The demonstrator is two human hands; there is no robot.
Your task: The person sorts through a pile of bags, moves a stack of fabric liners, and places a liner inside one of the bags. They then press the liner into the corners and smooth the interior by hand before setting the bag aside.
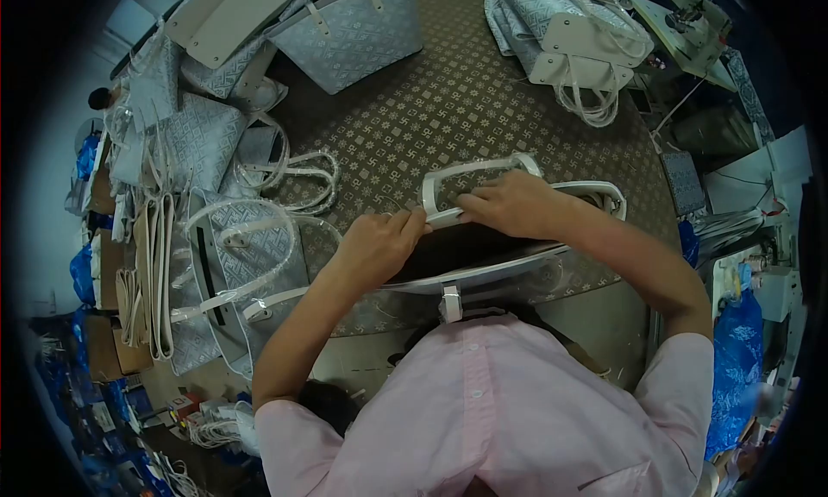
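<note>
A pale handbag [509,271] with a dark inside stands open-mouthed at the table's near edge, close to my body. My left hand [379,245] is closed on its far rim, the fingertips pinching the light edging. Just to the right, my right hand [511,205] also grips that rim, its fingers curled over the edge near the base of a white handle [429,191]. This handle arches up beyond my hands. A small light tab [451,303] hangs on the bag's near side. My fingers partly hide the edging between them.
The table [431,100] has a brown patterned cover. Several silver-grey patterned bags crowd the left, including an open one [250,264] with looped handles, beside hanging light straps [157,273]. Another bag [362,31] lies at the back; more bag parts [582,53] lie back right, near a machine [690,31].
</note>
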